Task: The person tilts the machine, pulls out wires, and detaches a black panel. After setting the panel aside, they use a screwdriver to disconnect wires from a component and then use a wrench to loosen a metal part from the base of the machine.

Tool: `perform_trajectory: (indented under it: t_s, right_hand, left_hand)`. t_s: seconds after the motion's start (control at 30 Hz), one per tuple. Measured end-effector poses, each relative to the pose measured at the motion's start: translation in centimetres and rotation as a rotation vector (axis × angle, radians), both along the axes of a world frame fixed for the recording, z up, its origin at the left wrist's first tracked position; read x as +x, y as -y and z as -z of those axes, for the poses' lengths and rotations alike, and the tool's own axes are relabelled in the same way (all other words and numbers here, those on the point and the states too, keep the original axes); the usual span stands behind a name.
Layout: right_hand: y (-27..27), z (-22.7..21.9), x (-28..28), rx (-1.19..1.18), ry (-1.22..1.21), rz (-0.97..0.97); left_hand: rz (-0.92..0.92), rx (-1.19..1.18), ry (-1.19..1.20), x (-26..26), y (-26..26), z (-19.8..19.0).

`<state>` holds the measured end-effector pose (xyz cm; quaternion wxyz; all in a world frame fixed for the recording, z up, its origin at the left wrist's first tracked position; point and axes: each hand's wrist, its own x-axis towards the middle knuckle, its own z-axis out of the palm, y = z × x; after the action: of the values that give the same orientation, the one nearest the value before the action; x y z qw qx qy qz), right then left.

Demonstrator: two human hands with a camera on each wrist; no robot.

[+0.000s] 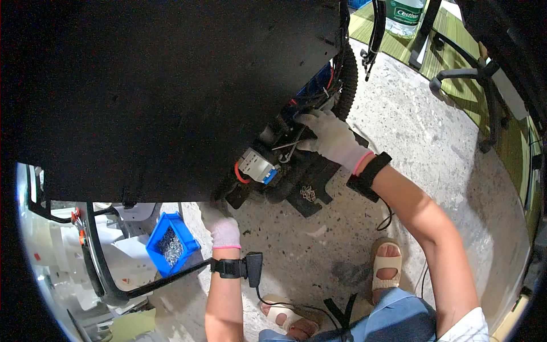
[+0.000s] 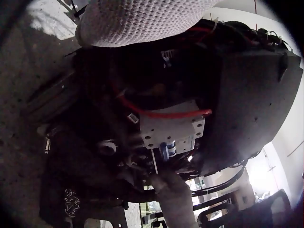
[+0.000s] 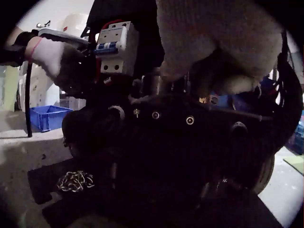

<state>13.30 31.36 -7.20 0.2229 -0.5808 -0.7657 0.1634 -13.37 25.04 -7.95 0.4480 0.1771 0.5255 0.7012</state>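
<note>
Both hands wear pale knit gloves. My right hand (image 1: 332, 137) reaches in beside the black machine, its fingers at the parts along the panel's edge. Between its thumb and fingers it holds a thin metal rod (image 1: 285, 146), seen also as a pale rod (image 2: 155, 161) in the left wrist view. Left of it sits a white circuit breaker (image 1: 256, 165) with a blue switch and a red cable (image 2: 175, 115). My left hand (image 1: 221, 225) is at the machine's lower side, near the breaker; its fingers are lost in shadow under the panel (image 1: 171, 102).
A blue bin (image 1: 188, 242) of small metal pieces stands on the floor at left, by a black tube frame (image 1: 97, 251). A heap of chain (image 3: 76, 181) lies on a black plate. Ribbed black hose (image 1: 347, 85) runs at right. A bottle (image 1: 403, 20) and chair base (image 1: 484, 74) stand beyond.
</note>
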Motion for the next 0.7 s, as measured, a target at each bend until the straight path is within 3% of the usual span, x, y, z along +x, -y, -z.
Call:
perform_trajectory:
  t_s: [0.03, 0.1, 0.17, 0.2, 0.23, 0.27, 0.33, 0.43, 0.53, 0.6, 0.67, 0.7]
  right_hand:
    - [-0.6, 0.5, 0.3, -0.002, -0.002, 0.003]
    - [-2.0, 1.6, 1.1, 0.099, -0.113, -0.33]
    - [-2.4, 0.9, 1.1, 0.075, -0.095, -0.366]
    - [-2.8, 0.6, 1.0, 0.054, -0.075, -0.401]
    - [-3.5, 0.8, 0.8, 0.055, -0.079, -0.399]
    - [-4.3, 1.1, 0.4, 0.015, -0.058, -0.421]
    - [-5.4, 1.1, 0.2, -0.021, -0.045, -0.438]
    - [-6.2, 1.0, 0.6, -0.115, -0.108, -0.517]
    - [-5.7, 2.3, 0.6, -0.039, -0.213, -0.533]
    - [-4.1, 2.0, 0.4, 0.041, -0.044, -0.308]
    - [-3.1, 2.1, 0.0, 0.099, -0.065, -0.274]
    - [-2.8, 2.1, 0.0, 0.166, -0.087, -0.223]
  left_hand:
    - [-0.044, -0.057, 0.031, 0.4, 0.1, -0.5]
    - [-0.013, -0.014, 0.02, -0.6, 0.4, 1.0]
    - [0.013, 0.029, 0.008, -4.3, 0.6, 5.9]
    - [0.074, 0.015, -0.481, -7.7, 0.1, 10.6]
    - [0.136, 0.003, -0.97, -7.7, -0.3, 10.3]
    - [0.139, 0.003, -0.974, -7.7, 0.0, 9.9]
    - [0.098, 0.036, -0.299, -6.4, 0.8, 7.4]
    - [0.022, -0.053, -0.143, -2.8, 0.8, 4.2]
    - [0.118, 0.007, -0.229, -4.5, 1.3, 5.4]
    - [0.183, 0.038, -0.272, -3.9, 1.8, 4.6]
    - [0.029, -0.173, -0.193, -1.8, 1.8, 1.7]
    - [0.022, -0.175, -0.194, -2.6, 2.0, 2.6]
